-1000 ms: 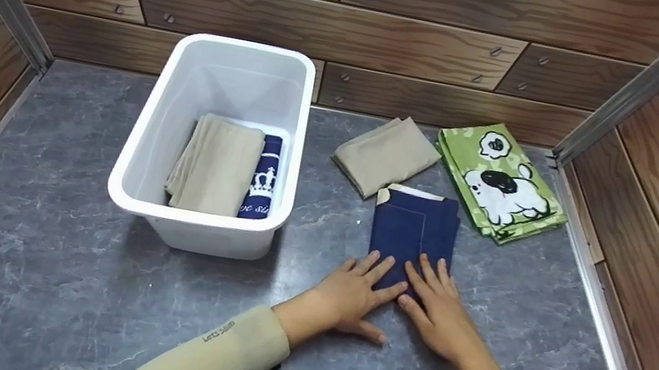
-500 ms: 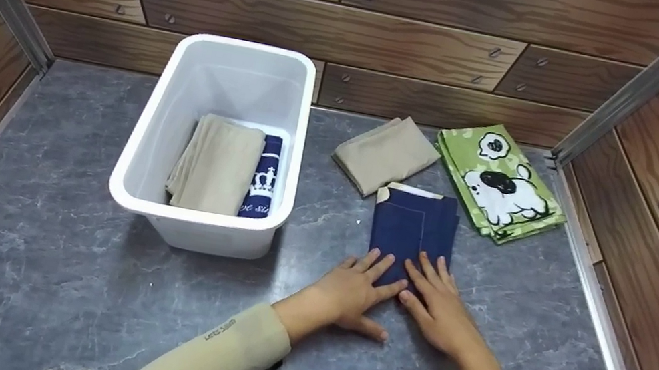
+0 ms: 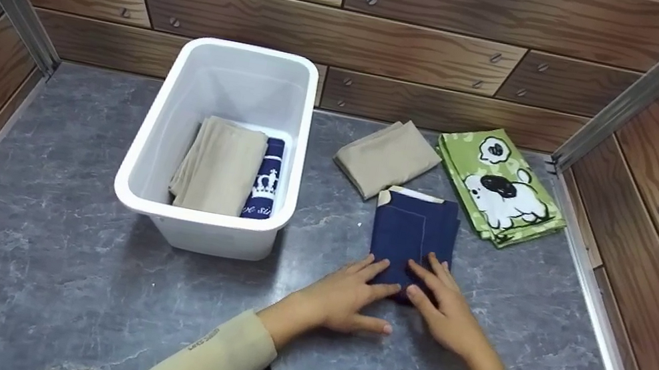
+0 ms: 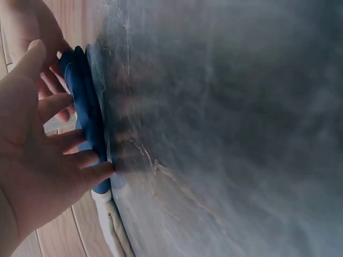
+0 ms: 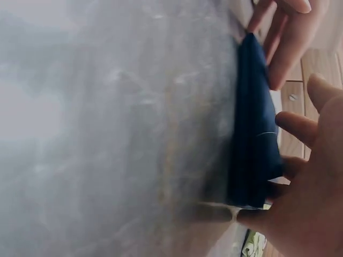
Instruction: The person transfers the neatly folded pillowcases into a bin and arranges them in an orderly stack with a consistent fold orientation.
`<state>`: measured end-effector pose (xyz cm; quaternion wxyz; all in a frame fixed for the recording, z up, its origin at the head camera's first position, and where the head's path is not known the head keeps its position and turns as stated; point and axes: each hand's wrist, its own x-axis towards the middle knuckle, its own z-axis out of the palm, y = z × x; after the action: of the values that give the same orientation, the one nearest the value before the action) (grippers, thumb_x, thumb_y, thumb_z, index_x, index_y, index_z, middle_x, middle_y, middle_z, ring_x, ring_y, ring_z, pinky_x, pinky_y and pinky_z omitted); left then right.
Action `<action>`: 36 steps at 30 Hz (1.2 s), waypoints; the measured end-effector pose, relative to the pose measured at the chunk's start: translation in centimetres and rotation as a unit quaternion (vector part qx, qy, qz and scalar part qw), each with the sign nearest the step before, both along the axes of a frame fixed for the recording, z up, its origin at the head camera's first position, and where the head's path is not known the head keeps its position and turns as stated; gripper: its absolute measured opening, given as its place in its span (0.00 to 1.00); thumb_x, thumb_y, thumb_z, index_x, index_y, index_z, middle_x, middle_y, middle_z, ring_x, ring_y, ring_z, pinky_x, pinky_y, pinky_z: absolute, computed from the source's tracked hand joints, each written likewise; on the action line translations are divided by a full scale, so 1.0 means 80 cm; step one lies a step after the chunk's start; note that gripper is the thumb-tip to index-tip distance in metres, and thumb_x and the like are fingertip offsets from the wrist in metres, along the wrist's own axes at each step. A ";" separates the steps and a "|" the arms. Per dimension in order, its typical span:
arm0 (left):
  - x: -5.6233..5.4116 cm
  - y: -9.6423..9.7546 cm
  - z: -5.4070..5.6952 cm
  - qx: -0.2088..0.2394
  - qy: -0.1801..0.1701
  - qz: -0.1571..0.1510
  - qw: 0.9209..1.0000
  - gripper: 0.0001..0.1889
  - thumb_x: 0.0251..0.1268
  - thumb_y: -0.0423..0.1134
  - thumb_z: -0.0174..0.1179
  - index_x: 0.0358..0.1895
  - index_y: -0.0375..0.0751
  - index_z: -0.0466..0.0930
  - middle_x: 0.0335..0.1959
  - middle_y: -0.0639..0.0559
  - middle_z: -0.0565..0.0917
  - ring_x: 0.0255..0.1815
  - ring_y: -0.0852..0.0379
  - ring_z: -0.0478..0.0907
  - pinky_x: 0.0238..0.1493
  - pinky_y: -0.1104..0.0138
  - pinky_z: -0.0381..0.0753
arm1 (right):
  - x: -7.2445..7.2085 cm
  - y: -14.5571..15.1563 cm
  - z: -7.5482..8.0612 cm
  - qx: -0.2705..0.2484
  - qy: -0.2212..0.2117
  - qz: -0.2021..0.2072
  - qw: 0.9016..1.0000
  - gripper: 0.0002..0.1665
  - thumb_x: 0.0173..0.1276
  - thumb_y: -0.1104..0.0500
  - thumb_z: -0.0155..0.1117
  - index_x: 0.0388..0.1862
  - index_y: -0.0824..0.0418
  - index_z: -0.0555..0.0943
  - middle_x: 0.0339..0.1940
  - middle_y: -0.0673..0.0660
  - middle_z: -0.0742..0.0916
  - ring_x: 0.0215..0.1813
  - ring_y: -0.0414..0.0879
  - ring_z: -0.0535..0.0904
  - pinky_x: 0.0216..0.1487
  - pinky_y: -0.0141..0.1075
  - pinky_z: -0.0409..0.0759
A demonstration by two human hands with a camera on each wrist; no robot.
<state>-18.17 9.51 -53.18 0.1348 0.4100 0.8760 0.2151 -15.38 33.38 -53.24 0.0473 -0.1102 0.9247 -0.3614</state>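
Observation:
A folded navy cloth (image 3: 404, 229) with a pale top edge lies on the grey marbled surface, right of centre. My left hand (image 3: 347, 297) is spread at its near left corner, fingertips on or just over the cloth and thumb held apart. At the near right part of the cloth, the fingers of my right hand (image 3: 446, 311) are extended in the same way. Both wrist views show the navy cloth (image 4: 88, 118) as a thick folded stack, with the fingers along it and not curled around it. Whether every fingertip touches is unclear.
A white plastic bin (image 3: 199, 230) on the left holds a folded beige cloth (image 3: 224, 166) and a navy cloth with a crown print (image 3: 266, 180). Behind the navy cloth lie another beige cloth (image 3: 388, 158) and a green dog-print cloth (image 3: 502, 188). Wood-patterned walls (image 3: 250, 18) surround the surface.
Both hands have shifted slightly, the left a little to the left and the right a little to the right, so the gap between them is wider. The navy cloth stays in place.

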 end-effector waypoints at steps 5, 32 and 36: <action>0.000 -0.007 -0.002 0.098 -0.048 0.042 0.993 0.34 0.67 0.66 0.55 0.73 0.56 0.69 0.81 0.37 0.49 0.78 0.36 0.52 0.74 0.45 0.61 | 0.003 0.001 0.014 -0.087 0.000 -0.048 0.995 0.28 0.79 0.52 0.53 0.74 0.57 0.69 0.80 0.71 0.57 0.79 0.69 0.50 0.74 0.67 0.51; -0.016 0.001 0.008 0.453 -0.513 0.248 0.685 0.32 0.65 0.47 0.62 0.72 0.45 0.66 0.75 0.41 0.61 0.73 0.36 0.60 0.67 0.41 0.68 | 0.008 0.035 0.039 -0.454 -0.211 -0.226 0.836 0.39 0.81 0.41 0.41 0.83 0.52 0.45 0.83 0.61 0.51 0.80 0.59 0.51 0.71 0.51 0.61; -0.018 0.003 0.011 0.453 -0.513 0.255 0.683 0.33 0.65 0.48 0.62 0.72 0.45 0.67 0.74 0.41 0.62 0.72 0.35 0.60 0.68 0.41 0.66 | 0.009 0.036 0.035 -0.459 -0.218 -0.234 0.829 0.39 0.81 0.41 0.40 0.83 0.50 0.44 0.83 0.59 0.52 0.79 0.56 0.52 0.69 0.43 0.65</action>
<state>-19.64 9.78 -52.31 0.3008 0.0077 0.5367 0.7883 -14.67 36.27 -50.40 0.1053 0.1819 0.6160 -0.7592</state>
